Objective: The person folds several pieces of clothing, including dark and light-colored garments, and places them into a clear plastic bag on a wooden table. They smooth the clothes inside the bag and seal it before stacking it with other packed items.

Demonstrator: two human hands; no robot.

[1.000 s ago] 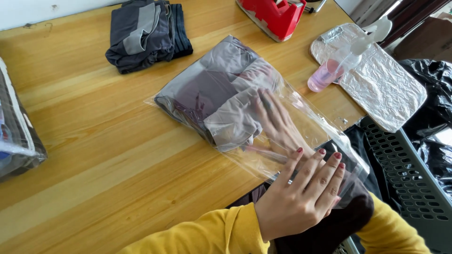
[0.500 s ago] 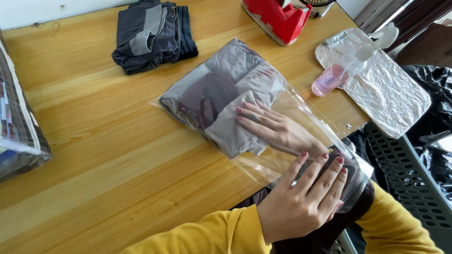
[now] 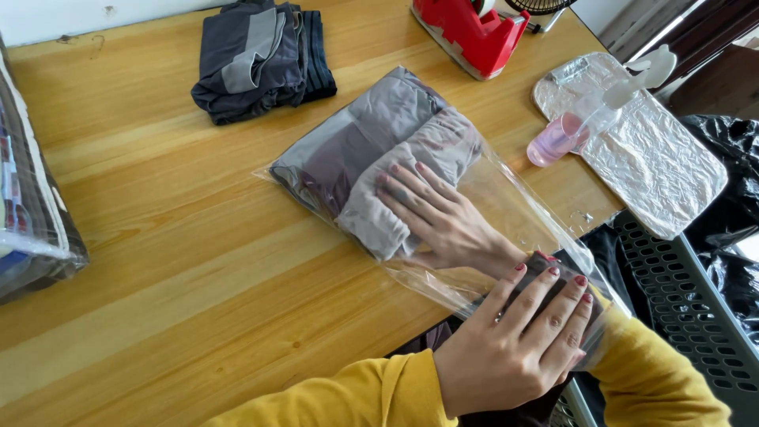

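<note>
A clear plastic bag lies on the wooden table with folded grey and maroon garments inside it. My right hand is inside the bag, fingers spread flat on the grey garment. My left hand is at the table's near edge, gripping the bag's open end over my right wrist. Both sleeves are yellow.
A pile of dark folded garments sits at the back. A red tape dispenser, a pink spray bottle and a silver foil sheet are at right. A wrapped stack lies left. A grey crate stands beside the table.
My right hand has slid deeper into the bag, up and to the left, onto the folded garments. My left hand has stayed on the bag's open end.
</note>
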